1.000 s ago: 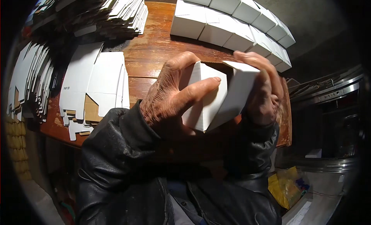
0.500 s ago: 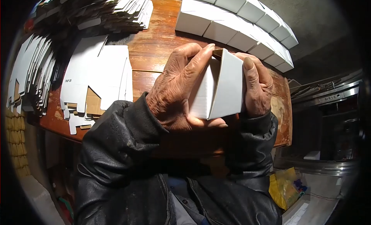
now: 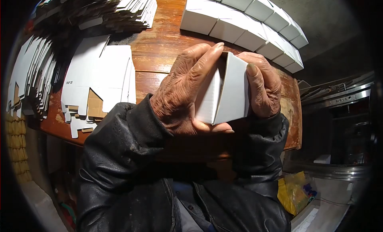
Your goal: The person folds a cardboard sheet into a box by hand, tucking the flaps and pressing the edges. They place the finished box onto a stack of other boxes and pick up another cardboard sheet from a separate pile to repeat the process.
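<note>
Between both hands I see a small white cardboard box [image 3: 233, 90], held tilted above the near side of the table. My left hand [image 3: 181, 90] is wrapped round its left side, with the index finger along the top edge and other fingertips showing beneath the bottom corner. On the opposite side, my right hand [image 3: 263, 84] grips the box, its thumb pressed near the upper right edge. A narrow dark gap shows at the top between the side wall and the flap facing me. The box's underside is hidden.
Flat white box blanks [image 3: 97, 72] lie on the left of the wooden table [image 3: 149, 52]. More blanks stand in a stack [image 3: 30, 72] at far left, with another pile [image 3: 131, 10] behind. Several finished white boxes [image 3: 227, 30] line the back right. A yellow bag [image 3: 293, 192] sits low at right.
The gap at the top of the box has narrowed as its flap moved slightly left. My right thumb shifted a little left and down; my left hand's grip looks nearly the same.
</note>
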Demonstrator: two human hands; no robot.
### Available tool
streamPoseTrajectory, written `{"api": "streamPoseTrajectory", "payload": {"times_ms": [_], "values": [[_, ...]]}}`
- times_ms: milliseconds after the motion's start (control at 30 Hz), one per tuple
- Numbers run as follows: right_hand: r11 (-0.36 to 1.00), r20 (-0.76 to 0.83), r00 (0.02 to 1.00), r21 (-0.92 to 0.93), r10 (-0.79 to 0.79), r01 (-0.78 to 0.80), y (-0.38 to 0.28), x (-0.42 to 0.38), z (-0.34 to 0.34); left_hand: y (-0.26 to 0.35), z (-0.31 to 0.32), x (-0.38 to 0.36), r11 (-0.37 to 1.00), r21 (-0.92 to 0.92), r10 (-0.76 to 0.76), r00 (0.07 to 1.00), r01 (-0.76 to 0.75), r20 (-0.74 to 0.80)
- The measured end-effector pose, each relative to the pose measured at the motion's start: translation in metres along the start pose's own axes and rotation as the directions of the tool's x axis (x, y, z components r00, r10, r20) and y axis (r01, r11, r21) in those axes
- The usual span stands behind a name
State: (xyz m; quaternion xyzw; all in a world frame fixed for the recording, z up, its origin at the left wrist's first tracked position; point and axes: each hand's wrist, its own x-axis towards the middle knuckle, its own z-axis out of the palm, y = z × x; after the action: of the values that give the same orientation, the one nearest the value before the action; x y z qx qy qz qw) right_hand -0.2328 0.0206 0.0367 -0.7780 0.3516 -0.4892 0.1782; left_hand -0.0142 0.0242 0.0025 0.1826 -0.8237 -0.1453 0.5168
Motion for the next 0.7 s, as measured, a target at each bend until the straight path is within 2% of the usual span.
{"api": "streamPoseTrajectory", "payload": {"times_ms": [100, 200, 300, 400, 500, 600, 700], "values": [[0.983, 0.004, 0.989, 0.111, 0.146, -0.145, -0.005, -0.003, 0.001, -0.003, 0.004, -0.003, 0.998, -0.043, -0.04, 0.999, 0.04, 0.011], [0.976, -0.008, 0.983, 0.118, 0.183, -0.181, -0.004, -0.003, 0.0, -0.001, -0.003, 0.0, 0.997, 0.014, -0.077, 0.994, 0.076, 0.077], [0.999, -0.029, 1.0, 0.033, 0.006, -0.005, 0.005, 0.0, 0.0, -0.009, -0.007, 0.002, 0.997, -0.047, -0.06, 0.991, 0.066, 0.121], [0.999, -0.05, 0.998, 0.008, -0.041, 0.042, 0.004, -0.001, -0.002, -0.012, -0.003, 0.0, 0.993, -0.073, -0.088, 0.991, 0.095, 0.1], [0.994, -0.035, 0.999, 0.105, 0.039, -0.035, 0.005, -0.002, -0.003, -0.009, -0.004, 0.001, 0.989, -0.037, -0.133, 0.981, 0.14, 0.141], [0.986, -0.063, 0.994, 0.147, 0.085, -0.075, 0.007, -0.003, -0.001, -0.01, -0.001, -0.003, 0.981, 0.139, -0.148, 0.985, 0.136, 0.083], [0.971, -0.11, 0.981, 0.197, 0.16, -0.136, 0.013, -0.006, -0.001, -0.013, -0.001, -0.005, 0.944, 0.234, -0.26, 0.96, 0.232, 0.098]]}}
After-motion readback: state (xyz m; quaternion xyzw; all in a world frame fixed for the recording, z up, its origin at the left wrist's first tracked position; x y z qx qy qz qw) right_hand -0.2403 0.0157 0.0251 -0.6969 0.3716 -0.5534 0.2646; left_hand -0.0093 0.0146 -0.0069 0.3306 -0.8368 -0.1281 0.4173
